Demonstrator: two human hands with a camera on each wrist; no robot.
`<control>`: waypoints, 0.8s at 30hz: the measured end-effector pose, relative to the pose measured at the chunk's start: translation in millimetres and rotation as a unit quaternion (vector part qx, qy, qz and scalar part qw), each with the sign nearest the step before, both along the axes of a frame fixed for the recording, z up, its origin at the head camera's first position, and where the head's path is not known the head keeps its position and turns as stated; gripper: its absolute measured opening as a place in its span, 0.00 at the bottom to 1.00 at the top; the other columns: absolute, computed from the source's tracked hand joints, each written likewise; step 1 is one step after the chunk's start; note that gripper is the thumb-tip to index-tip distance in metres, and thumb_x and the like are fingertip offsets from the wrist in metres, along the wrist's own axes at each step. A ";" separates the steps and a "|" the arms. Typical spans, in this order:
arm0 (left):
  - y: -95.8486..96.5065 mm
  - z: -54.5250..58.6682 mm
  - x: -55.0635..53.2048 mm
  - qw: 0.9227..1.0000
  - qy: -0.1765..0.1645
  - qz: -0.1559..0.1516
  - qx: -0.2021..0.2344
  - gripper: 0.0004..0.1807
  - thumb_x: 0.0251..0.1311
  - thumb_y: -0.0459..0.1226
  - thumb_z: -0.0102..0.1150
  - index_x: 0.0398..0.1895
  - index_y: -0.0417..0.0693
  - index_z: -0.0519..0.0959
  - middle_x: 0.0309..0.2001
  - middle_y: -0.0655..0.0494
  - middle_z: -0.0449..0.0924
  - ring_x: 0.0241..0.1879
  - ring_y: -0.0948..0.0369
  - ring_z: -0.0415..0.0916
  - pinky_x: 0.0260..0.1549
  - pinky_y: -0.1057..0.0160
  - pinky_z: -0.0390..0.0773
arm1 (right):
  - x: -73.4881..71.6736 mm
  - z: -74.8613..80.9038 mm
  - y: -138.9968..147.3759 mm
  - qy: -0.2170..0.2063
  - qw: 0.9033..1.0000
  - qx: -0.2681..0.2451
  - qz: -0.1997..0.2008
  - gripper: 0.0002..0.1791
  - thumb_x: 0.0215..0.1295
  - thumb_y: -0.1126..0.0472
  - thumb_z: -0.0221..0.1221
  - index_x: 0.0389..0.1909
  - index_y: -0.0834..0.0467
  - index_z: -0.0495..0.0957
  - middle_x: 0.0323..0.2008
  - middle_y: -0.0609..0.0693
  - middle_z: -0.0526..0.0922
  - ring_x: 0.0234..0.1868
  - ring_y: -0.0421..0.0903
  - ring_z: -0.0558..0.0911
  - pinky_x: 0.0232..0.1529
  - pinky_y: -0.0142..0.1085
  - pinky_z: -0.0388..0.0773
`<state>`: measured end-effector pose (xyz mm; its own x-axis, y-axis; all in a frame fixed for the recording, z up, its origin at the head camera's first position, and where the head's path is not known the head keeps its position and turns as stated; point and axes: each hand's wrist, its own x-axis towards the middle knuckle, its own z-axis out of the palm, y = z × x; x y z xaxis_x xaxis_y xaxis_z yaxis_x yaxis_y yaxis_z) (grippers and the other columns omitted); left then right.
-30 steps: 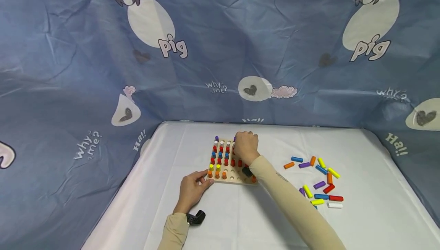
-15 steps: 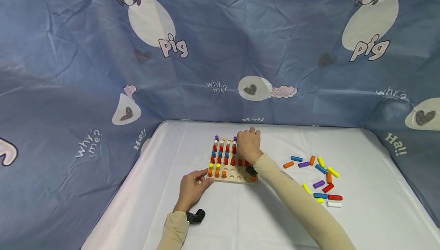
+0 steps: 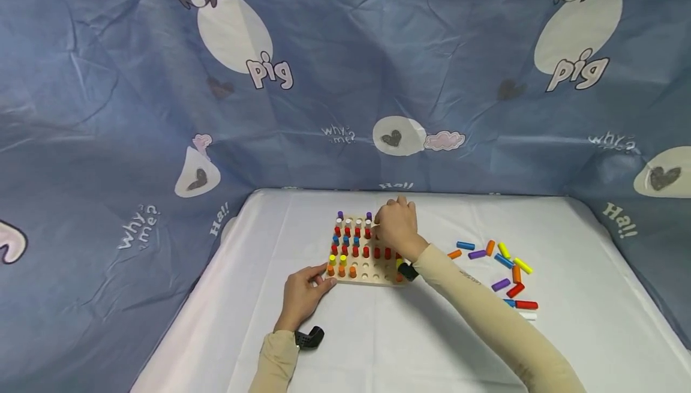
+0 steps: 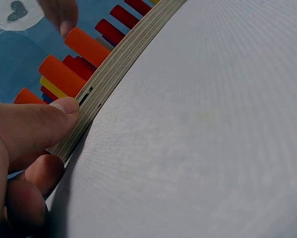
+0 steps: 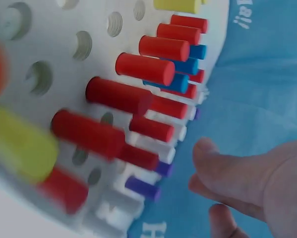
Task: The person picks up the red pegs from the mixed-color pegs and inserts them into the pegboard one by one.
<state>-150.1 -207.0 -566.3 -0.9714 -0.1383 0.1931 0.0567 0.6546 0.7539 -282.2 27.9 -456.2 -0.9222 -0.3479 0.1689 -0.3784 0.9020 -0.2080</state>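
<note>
A wooden pegboard (image 3: 372, 282) holds rows of coloured pegs: orange, yellow, red, blue, white and purple. My left hand (image 3: 300, 298) grips its near left corner; in the left wrist view the thumb (image 4: 64, 106) presses the board's edge (image 4: 133, 47), with the other fingers bent below. Over the far right part of the board is my right hand (image 3: 399, 225), hiding some pegs and holes. In the right wrist view no peg shows between its thumb (image 5: 227, 166) and fingers, which are beside the white pegs (image 5: 158, 150) and purple peg (image 5: 143, 188).
Loose pegs lie scattered on the white tabletop (image 3: 432, 333) right of the board, among them a purple peg (image 3: 501, 285), a red peg (image 3: 526, 305) and an orange peg (image 3: 516, 273). The right forearm partly covers them. A blue patterned curtain (image 3: 459, 81) hangs behind.
My right hand has shifted right across the board's far side, uncovering a fourth white peg and red pegs. The right sleeve now covers more loose pegs. My left hand stays at the corner.
</note>
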 end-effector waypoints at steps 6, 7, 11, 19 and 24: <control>1.5 -0.6 -0.6 1.000 -0.008 0.010 -0.006 0.23 0.58 0.42 0.80 0.56 0.45 0.89 0.24 0.65 0.77 0.21 0.68 0.63 0.24 0.68 0.61 | 10.0 6.8 57.9 0.016 0.999 -0.024 0.014 0.11 0.56 0.50 0.79 0.37 0.50 0.95 0.39 0.54 0.90 0.41 0.55 0.75 0.40 0.50 0.67; 1.5 -0.7 -0.4 1.000 -0.008 0.011 -0.007 0.23 0.58 0.42 0.80 0.56 0.45 0.89 0.24 0.64 0.77 0.21 0.68 0.63 0.24 0.68 0.62 | 12.3 5.8 71.8 0.016 0.999 -0.027 0.013 0.11 0.56 0.50 0.80 0.37 0.51 0.94 0.39 0.54 0.90 0.40 0.55 0.75 0.38 0.50 0.67; 1.4 -1.4 0.3 1.000 -0.005 0.001 -0.006 0.23 0.58 0.43 0.80 0.56 0.44 0.89 0.23 0.64 0.77 0.21 0.69 0.63 0.23 0.68 0.61 | 26.1 1.4 132.5 -0.006 1.000 -0.028 -0.003 0.14 0.56 0.53 0.79 0.40 0.55 0.93 0.40 0.56 0.91 0.39 0.58 0.77 0.37 0.53 0.69; -0.5 -1.6 -3.4 1.000 0.013 -0.004 -0.008 0.23 0.57 0.41 0.80 0.54 0.44 0.90 0.23 0.64 0.78 0.20 0.70 0.62 0.22 0.68 0.61 | 56.4 -10.6 242.4 -0.093 0.993 -0.025 -0.070 0.14 0.62 0.56 0.74 0.39 0.64 0.87 0.31 0.55 0.88 0.34 0.57 0.78 0.32 0.49 0.71; -1.4 -2.5 -3.1 1.000 0.003 0.002 -0.007 0.23 0.57 0.41 0.81 0.55 0.45 0.90 0.24 0.64 0.79 0.20 0.69 0.63 0.22 0.69 0.62 | 75.2 -21.2 288.6 -0.149 0.983 -0.052 -0.098 0.17 0.66 0.52 0.71 0.37 0.64 0.85 0.30 0.53 0.86 0.31 0.50 0.80 0.31 0.41 0.69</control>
